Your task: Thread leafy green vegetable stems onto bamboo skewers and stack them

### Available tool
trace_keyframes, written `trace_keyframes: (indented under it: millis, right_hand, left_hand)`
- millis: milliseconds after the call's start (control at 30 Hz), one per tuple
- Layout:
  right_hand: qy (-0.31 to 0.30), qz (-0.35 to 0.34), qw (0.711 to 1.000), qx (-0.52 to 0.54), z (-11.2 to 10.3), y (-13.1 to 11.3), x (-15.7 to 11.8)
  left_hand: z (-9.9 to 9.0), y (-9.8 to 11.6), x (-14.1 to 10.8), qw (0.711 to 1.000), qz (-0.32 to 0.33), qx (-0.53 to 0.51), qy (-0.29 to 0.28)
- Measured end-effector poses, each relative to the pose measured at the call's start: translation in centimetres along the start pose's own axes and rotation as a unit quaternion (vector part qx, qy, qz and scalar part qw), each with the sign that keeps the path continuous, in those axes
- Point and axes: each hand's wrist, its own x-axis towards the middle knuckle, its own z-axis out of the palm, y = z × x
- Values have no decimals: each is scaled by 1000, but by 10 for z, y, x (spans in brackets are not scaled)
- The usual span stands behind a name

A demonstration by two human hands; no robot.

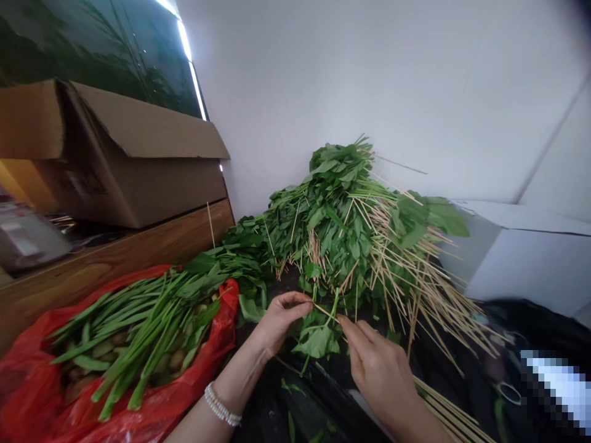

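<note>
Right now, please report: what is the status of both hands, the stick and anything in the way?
Left hand and right hand: fingertips closed on thin stick. Stick crosses green stem. Leafy pile close beyond both hands.

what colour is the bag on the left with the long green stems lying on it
Red; the bag shows best in the head view.

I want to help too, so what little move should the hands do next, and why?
Perhaps the right hand should nudge the green stem toward the left hand, since it crosses the thin stick close to the right fingers.
</note>
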Motion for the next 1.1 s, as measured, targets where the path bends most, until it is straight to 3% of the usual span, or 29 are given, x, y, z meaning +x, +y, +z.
trace_keyframes:
  millis: [233, 600, 900, 1000, 1100]
  right_hand:
    - [-5, 0, 1000, -16, 1, -1, -1]
    - [-19, -12, 999, -37, -1, -7, -2]
    - [-9, -23, 1000, -2, 0, -8, -1]
    - [53, -11, 998, 27, -6, 0, 2]
    - [114, 12, 993, 29, -11, 9, 3]
  left_hand:
    - [0, 2, 1, 999, 27, 30, -5]
    - [-4, -6, 1, 998, -36, 1, -46]
    - [-1, -13, -1, 988, -32, 23, -151]
    - [-13, -9, 8, 996, 0, 30, -84]
    - [-31, -1, 27, 983, 26, 177, 36]
